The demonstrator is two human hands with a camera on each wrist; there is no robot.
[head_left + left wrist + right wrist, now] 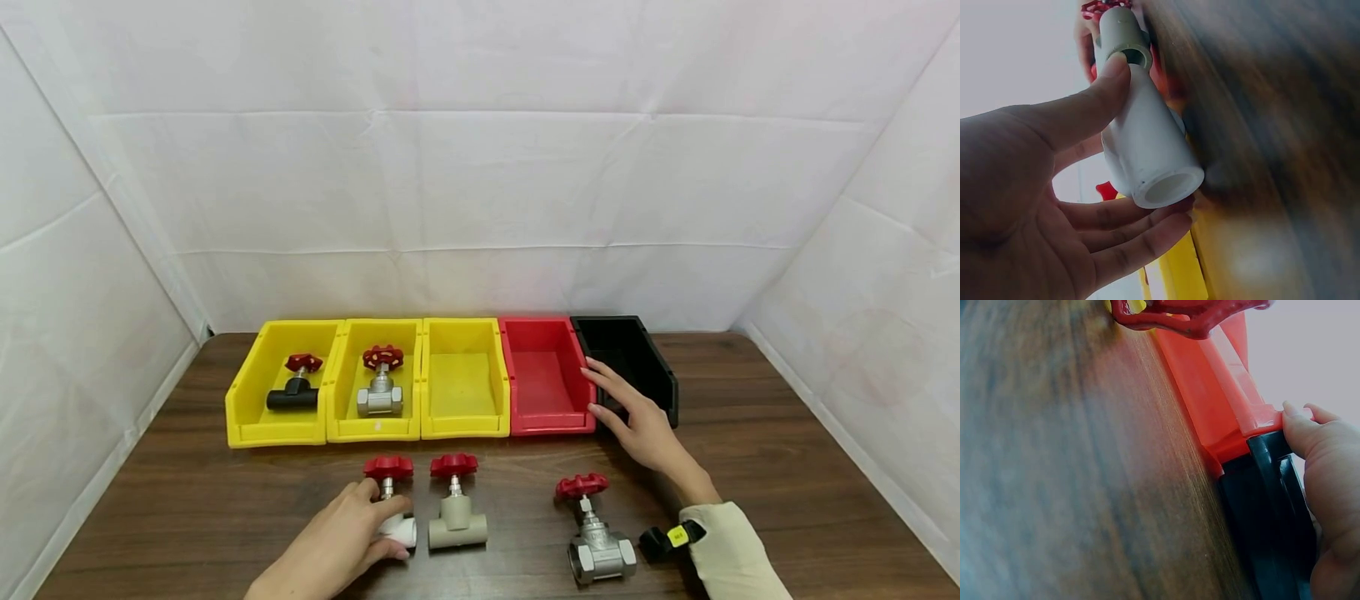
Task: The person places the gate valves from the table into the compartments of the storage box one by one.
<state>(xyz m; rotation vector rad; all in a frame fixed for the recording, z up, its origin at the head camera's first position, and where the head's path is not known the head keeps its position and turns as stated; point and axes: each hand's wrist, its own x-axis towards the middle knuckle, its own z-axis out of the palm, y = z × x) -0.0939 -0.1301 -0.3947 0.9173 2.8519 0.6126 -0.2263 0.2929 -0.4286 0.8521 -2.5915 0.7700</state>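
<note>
- Steel valve (602, 557): at the near edge of the layout, right of centre; metallic body with faceted hexagonal ends and a red spoked handwheel, resting on the wood-grain worktop (195, 500).
- Black wrist unit (672, 537): beside the pale sleeve (738, 554), which the lower frame edge cuts off; yellow label too small to read.
- Left hand (341, 533): grips the white valve (401, 532) between thumb and fingers; forearm cut off below.
- White valve: held over the near worktop, left of centre. Smooth, matt tubular body, open round bore toward the left wrist camera; fingers hide part of body and stem. Contact with the worktop cannot be determined.
- Grey-beige valve (457, 527): just right of the white valve; T-shaped body, metal stem, red handwheel.
- Right hand (637, 421): fingers extended, not clenched, touching the side rim of the red bin (551, 423); some fingertips are concealed in the right wrist view.
- Black bin (618, 346): adjoins the red bin; partly covered by the right hand, interior dark.
- Yellow bins (277, 435): three in a row, glossy and open-fronted; the left one contains a black T-shaped valve (294, 397), the middle one a second steel valve (380, 398).
- White sheeting (480, 183): creased backdrop.
</note>
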